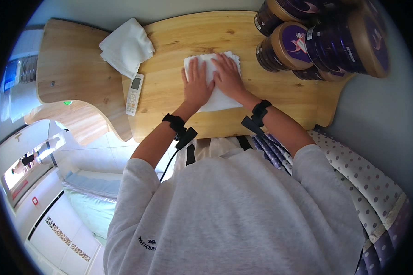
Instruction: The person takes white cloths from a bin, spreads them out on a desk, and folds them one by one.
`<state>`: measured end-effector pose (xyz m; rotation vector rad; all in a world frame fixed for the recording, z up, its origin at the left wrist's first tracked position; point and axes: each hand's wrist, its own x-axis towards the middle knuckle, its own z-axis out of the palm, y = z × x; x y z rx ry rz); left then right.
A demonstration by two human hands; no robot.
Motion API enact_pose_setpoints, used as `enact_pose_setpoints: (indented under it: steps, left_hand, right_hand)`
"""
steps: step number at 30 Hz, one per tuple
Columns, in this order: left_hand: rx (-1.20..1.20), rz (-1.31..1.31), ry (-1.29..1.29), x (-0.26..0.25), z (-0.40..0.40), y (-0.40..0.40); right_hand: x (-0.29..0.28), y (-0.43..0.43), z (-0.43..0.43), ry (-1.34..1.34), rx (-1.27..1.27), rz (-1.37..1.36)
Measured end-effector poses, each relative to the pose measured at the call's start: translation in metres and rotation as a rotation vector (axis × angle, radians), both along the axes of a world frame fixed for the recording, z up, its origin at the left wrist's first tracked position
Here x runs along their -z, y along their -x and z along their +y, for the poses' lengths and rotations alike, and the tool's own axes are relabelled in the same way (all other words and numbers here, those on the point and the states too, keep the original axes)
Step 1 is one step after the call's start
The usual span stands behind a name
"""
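A white cloth (217, 101) with a scalloped edge lies flat on the wooden desk (165, 92). Both palms are down on it, side by side. On its left half rests my left hand (197, 84), fingers apart and pointing at the far edge. My right hand (228, 75) presses the right half, its fingers lightly spread and its thumb close to the left thumb. Neither hand grips anything. The parts of the cloth under the palms are hidden. Around each wrist is a black strap with a small black device on it.
A second white cloth (129, 48) lies crumpled at the desk's back left, touching or nearly touching a white remote control (135, 95). Purple and gold cans (284, 46) are stacked at the back right, against the wall. A polka-dot curtain (368, 175) hangs at the right.
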<state>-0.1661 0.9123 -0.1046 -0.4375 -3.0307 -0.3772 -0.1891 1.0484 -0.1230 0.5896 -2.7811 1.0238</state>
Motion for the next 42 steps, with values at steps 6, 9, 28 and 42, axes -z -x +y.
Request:
enact_pose_setpoints:
  steps: [6, 9, 28, 42]
  left_hand:
    - [-0.552, -0.293, -0.254, 0.012, -0.030, -0.001]
    - [-0.636, -0.977, -0.824, -0.035, -0.030, 0.005]
    - [-0.397, -1.130, -0.984, 0.024, 0.028, 0.010]
    - [-0.439, 0.123, -0.300, 0.016, -0.184, -0.006]
  right_hand:
    - [-0.015, -0.005, 0.031, 0.056, 0.391, -0.177]
    - [0.004, -0.012, 0.039, 0.201, 0.535, -0.514]
    - [-0.087, -0.040, 0.063, -0.233, 0.339, -0.089]
    - [-0.008, -0.051, 0.044, -0.443, 0.068, 0.041]
